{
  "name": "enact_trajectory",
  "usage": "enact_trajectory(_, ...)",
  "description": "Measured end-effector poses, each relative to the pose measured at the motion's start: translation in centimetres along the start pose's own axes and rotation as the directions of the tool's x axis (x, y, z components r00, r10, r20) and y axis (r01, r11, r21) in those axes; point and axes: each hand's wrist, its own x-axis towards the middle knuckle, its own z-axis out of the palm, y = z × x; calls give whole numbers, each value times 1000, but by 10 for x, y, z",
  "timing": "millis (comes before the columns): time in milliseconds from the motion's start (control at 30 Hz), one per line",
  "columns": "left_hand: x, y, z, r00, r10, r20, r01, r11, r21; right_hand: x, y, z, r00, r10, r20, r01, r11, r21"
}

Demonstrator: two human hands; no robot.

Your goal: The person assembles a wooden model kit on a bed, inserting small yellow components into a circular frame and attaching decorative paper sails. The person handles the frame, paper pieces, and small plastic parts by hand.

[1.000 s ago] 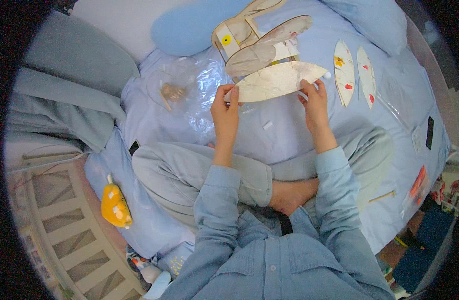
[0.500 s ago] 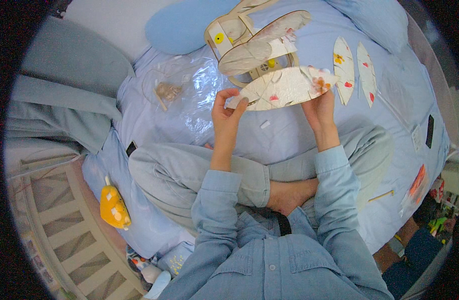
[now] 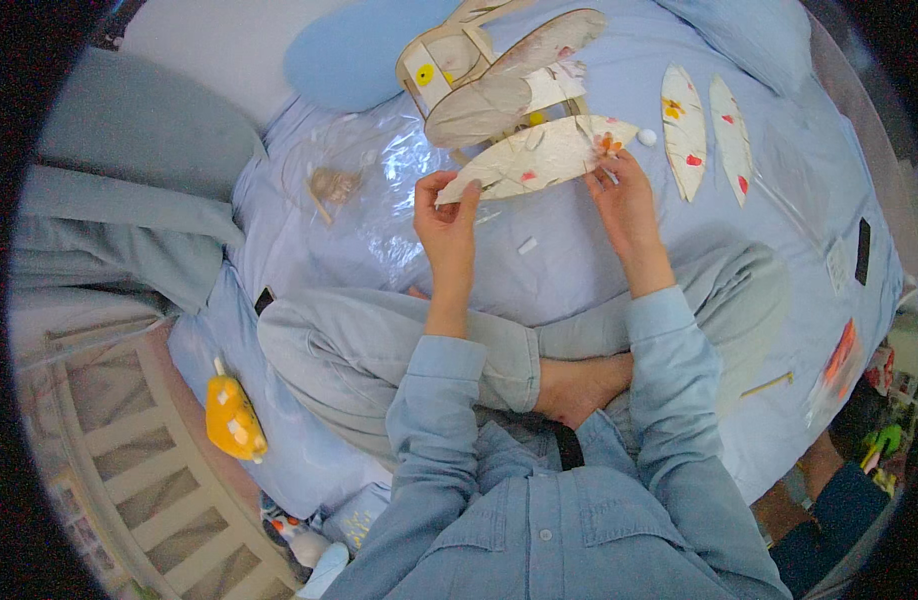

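Observation:
Between my hands is a white leaf-shaped panel (image 3: pixel 534 165) with pressed flowers on it, tilted up to the right. My left hand (image 3: pixel 447 222) pinches its left tip between thumb and fingers. My right hand (image 3: pixel 624 200) grips the lower edge near its right end, by an orange flower. Right behind the panel stands a light wooden animal-shaped frame (image 3: pixel 434 75) with a yellow eye and oval papered pieces. The panel hides part of it. Two similar narrow panels, one broader (image 3: pixel 685 140) and one slimmer (image 3: pixel 729 145), lie to the right on the blue sheet.
Clear plastic wrap (image 3: pixel 394 210) lies to the left, beside a small brown bundle (image 3: pixel 331 187). A small white round thing (image 3: pixel 647 137) rests by the panel's right tip. A yellow plush toy (image 3: pixel 234 415) lies at lower left. Another person's dark sleeve (image 3: pixel 839 520) shows at lower right.
Both hands have moved the panel left and slightly away from me. My right hand's fingers have shifted on its edge. The small white round thing now shows beside the right tip.

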Motion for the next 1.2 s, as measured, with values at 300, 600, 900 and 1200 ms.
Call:
enact_trajectory(300, 3, -7, -2, 1000, 26, -1, -26, 999, 27, 3, 2, -2, 994, -27, -102, 8, 983, -181)
enact_trajectory(600, 6, -6, 0, 997, 78, -8, -78, 995, 58, 8, 7, 6, 978, -127, -166, 114, 990, -86)
enact_trajectory(900, 24, -25, 1, 987, 152, -42, -147, 983, 111, 18, 16, 10, 964, -190, -188, 163, 975, -150)
enact_trajectory(1200, 26, -21, 20, 935, 339, -102, -293, 902, 317, 34, 24, 2, 952, -293, -87, 262, 929, -262)
